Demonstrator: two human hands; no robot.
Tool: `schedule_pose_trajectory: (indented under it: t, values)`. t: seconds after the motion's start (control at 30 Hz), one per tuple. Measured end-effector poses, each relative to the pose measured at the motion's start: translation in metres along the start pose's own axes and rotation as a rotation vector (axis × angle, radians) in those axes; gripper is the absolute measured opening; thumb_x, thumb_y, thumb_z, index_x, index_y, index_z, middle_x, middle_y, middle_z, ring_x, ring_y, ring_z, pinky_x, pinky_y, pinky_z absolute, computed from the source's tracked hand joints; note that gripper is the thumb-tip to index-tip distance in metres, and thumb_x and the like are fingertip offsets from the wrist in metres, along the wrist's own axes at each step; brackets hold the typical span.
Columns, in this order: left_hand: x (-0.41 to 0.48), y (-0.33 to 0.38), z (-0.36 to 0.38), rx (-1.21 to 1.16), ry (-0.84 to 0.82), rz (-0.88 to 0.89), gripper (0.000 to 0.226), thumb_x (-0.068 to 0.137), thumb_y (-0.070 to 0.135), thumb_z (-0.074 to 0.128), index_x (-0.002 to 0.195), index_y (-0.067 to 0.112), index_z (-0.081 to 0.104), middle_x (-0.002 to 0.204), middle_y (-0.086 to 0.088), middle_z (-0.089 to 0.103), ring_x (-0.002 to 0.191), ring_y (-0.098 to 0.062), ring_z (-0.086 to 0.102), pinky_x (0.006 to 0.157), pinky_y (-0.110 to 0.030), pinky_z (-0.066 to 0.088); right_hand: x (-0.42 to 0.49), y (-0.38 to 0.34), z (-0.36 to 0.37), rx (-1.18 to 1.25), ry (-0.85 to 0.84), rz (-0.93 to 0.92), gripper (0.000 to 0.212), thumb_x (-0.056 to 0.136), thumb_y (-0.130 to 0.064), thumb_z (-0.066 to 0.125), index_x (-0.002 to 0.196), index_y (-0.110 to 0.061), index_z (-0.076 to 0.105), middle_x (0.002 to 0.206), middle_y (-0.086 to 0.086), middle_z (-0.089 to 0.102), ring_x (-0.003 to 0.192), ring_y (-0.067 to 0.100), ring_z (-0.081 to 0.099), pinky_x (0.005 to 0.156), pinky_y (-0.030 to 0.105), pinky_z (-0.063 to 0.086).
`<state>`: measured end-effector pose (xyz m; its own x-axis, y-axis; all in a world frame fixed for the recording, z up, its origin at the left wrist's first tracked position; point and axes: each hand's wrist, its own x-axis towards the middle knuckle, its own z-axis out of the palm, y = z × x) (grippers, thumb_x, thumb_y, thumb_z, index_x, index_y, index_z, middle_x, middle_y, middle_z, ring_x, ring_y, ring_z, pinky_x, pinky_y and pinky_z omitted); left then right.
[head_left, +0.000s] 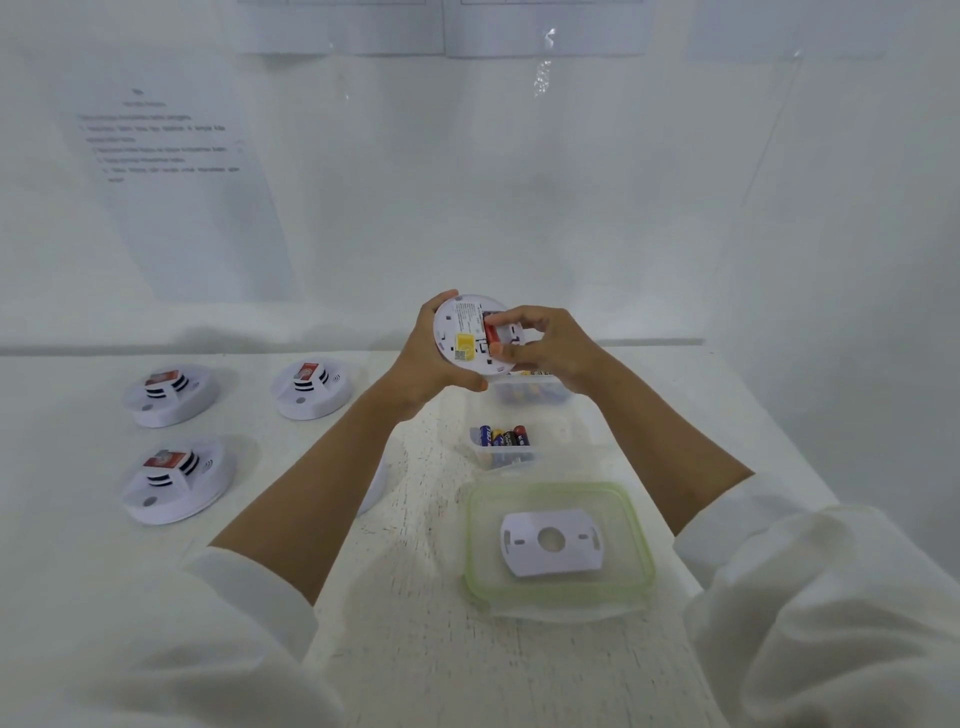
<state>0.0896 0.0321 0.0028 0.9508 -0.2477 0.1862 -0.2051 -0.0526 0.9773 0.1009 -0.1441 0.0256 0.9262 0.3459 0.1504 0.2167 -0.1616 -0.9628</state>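
Your left hand (431, 358) grips the smoke detector (464, 325), back facing you to expose the bay | your right hand (545, 345) pinches the red battery (491, 332) at its fingertips, likely seating it | spare batteries (504, 439) below both hands

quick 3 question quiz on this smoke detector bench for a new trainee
1. True or false: the right hand pinches a red battery in the smoke detector that the left hand holds.
2. What lies in the green-rimmed container? A a white mounting plate; B loose batteries; C a screwdriver.
3. How many other detectors stand in full view on the table, left of the arms?

Key: 1 true; 2 A; 3 three.
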Motion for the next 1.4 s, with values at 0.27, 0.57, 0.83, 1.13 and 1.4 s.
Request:
schedule_pose_trajectory:
  t: [0.27, 0.57, 0.83, 1.13, 1.4]
  values:
    - [0.009, -0.002, 0.000, 0.027, 0.018, 0.001, 0.104, 0.056, -0.026, 0.070, 0.138, 0.017, 0.021, 0.128, -0.006, 0.040, 0.107, -0.015, 0.051, 0.070, -0.023, 0.057, 0.013, 0.004, 0.001, 0.097, 0.047, 0.077, 0.036, 0.073, 0.006, 0.071, 0.106, -0.006, 0.065, 0.103, 0.005, 0.064, 0.083, 0.017, 0.065, 0.062, 0.026, 0.059]
    - [0.016, -0.013, -0.023, 0.057, 0.034, -0.031, 0.101, 0.057, -0.025, 0.071, 0.135, 0.021, 0.024, 0.127, -0.003, 0.042, 0.107, -0.012, 0.050, 0.070, -0.019, 0.055, 0.055, 0.021, -0.014, -0.026, 0.185, 0.292, 0.012, 0.090, -0.008, 0.053, 0.098, -0.009, 0.062, 0.092, 0.009, 0.061, 0.062, 0.016, 0.053, 0.061, 0.024, 0.048]
    - [0.024, -0.024, -0.033, 0.087, 0.070, -0.052, 0.103, 0.057, -0.023, 0.073, 0.136, 0.020, 0.025, 0.127, -0.002, 0.043, 0.107, -0.011, 0.050, 0.072, -0.018, 0.055, 0.084, 0.060, 0.002, -0.881, -0.182, 0.353, 0.024, 0.082, -0.019, 0.067, 0.102, -0.006, 0.069, 0.102, 0.007, 0.066, 0.097, 0.023, 0.058, 0.087, 0.030, 0.045]
    - [0.028, -0.027, -0.035, 0.106, 0.071, -0.044, 0.103, 0.057, -0.023, 0.072, 0.139, 0.015, 0.023, 0.123, 0.001, 0.044, 0.106, -0.009, 0.050, 0.070, -0.016, 0.054, 0.091, 0.054, -0.002, -0.681, 0.040, 0.150, 0.021, 0.072, -0.009, 0.075, 0.090, -0.003, 0.067, 0.088, 0.006, 0.063, 0.073, 0.014, 0.054, 0.055, 0.007, 0.038]
    - [0.016, -0.020, -0.026, 0.076, 0.058, -0.017, 0.105, 0.055, -0.027, 0.070, 0.139, 0.014, 0.023, 0.123, -0.001, 0.043, 0.104, -0.009, 0.051, 0.066, -0.018, 0.055, 0.059, 0.004, 0.002, -0.233, 0.363, -0.183, 0.019, 0.075, -0.008, 0.073, 0.090, -0.006, 0.061, 0.077, 0.006, 0.063, 0.061, -0.001, 0.057, 0.064, 0.011, 0.046]
